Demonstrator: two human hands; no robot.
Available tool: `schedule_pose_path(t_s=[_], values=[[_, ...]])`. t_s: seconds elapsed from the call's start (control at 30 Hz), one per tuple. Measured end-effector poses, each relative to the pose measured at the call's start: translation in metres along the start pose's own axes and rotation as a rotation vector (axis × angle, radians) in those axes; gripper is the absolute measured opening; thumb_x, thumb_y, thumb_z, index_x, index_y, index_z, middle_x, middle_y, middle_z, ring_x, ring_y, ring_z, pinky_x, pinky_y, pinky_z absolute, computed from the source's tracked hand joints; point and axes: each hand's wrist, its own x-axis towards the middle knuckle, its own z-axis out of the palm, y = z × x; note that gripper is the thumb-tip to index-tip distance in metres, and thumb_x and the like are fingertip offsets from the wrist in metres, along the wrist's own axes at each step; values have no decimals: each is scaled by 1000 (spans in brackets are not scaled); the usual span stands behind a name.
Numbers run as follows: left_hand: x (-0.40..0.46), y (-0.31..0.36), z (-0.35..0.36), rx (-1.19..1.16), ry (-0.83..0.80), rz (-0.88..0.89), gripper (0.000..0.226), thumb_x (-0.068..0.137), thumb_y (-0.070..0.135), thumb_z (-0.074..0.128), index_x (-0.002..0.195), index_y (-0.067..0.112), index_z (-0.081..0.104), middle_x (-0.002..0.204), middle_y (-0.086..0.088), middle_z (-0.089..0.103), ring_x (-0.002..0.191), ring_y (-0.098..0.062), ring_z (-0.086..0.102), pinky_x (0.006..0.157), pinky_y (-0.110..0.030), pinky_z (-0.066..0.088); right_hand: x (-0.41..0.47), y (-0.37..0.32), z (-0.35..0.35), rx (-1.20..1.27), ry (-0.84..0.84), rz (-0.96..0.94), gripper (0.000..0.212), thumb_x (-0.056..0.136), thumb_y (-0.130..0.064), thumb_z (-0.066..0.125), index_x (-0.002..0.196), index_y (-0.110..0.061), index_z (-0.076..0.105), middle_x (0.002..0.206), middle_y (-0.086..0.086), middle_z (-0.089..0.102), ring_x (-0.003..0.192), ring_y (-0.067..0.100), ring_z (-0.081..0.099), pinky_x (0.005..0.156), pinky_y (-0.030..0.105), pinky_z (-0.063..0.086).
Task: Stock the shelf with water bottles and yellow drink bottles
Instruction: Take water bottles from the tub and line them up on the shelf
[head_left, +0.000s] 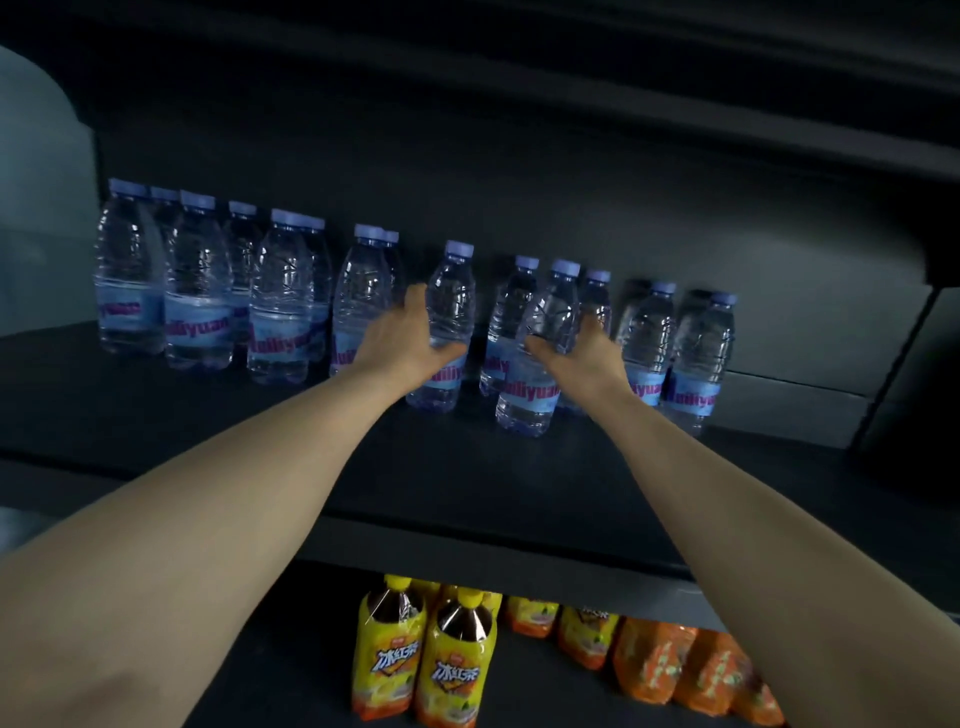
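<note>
Clear plastic dominates the head view: a row of water bottles with pale purple caps stands along the far part of the dark upper shelf, denser at the left and thinner toward the right. Both bare arms reach in from the near edge. The left hand wraps its grip around one upright water bottle at mid-body, thumb on the near side and fingers curled round the left flank, just above the blue label. The right hand is clamped on a second bottle, which leans slightly left and looks not yet settled flat on the shelf; fingers pass behind it, thumb in front. On the lower shelf, near and below, stand yellow drink bottles with dark liquid and yellow caps, and orange-wrapped bottles lie to their right. Judging by the thin ribbed walls, these full bottles are moderately heavy yet squeezable, and the smooth plastic could slip; the waist just above the label seems the surest hold, with gentle pressure so the wall does not buckle as each is set down beside its neighbours.
</note>
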Motion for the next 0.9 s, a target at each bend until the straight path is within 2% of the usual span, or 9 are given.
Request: schedule_pose_path(t_s=[0.1,0.17,0.23,0.3,0.4,0.53,0.6,0.73,0.9], values=[[6,0,9,-27,11,-30,95,79,54,75,147,12,23,120,-12,63,104,-32,63,88,-42,51,8,1,5,16,-23,-16,66,90,-49,65,134,-7,40,101,4,58,84,22,58,69,30,44],[9,-1,15,-39,16,-46,97,76,55,77,146,13,23,120,-12,63,104,-32,64,88,-43,53,10,2,10,39,-30,-34,64,91,-49,65,133,-8,40,102,3,56,93,25,61,72,32,47],[12,-2,20,-41,21,-57,99,76,54,78,146,11,23,120,-13,63,106,-32,63,89,-43,52,13,2,13,69,-40,-52,63,91,-48,66,134,-10,40,106,1,56,100,25,61,77,32,48],[13,-2,24,-36,25,-68,98,76,53,78,145,10,23,116,-13,64,103,-32,64,86,-42,52,13,2,14,99,-51,-62,66,92,-45,66,139,-10,38,111,1,56,99,20,58,77,28,45],[15,-4,26,-42,24,-70,95,77,52,77,144,11,25,113,-11,64,99,-31,65,85,-42,53,14,3,15,103,-63,-79,70,93,-45,64,144,-9,33,122,7,58,101,22,58,77,29,44],[14,-6,26,-49,18,-64,90,79,53,75,142,12,25,110,-9,65,95,-29,65,80,-40,54,9,6,21,48,-87,-60,85,89,-53,65,149,-11,22,111,8,59,77,17,60,70,33,50],[13,-6,26,-46,14,-60,89,80,53,75,141,12,26,109,-8,64,95,-29,65,80,-40,53,7,7,24,32,-83,-44,86,90,-51,63,151,-10,18,103,7,61,73,16,59,68,31,51],[15,-6,24,-47,10,-62,89,80,53,75,143,14,25,115,-9,65,98,-28,65,84,-43,54,6,6,25,9,-80,-54,84,92,-48,61,150,-7,17,78,1,60,63,14,61,50,26,45],[14,-7,23,-51,-13,-65,90,79,53,74,143,15,24,115,-8,65,98,-27,66,85,-45,55,5,8,24,-1,-68,-59,85,92,-49,61,151,-7,17,76,-4,55,68,14,62,62,34,55]])
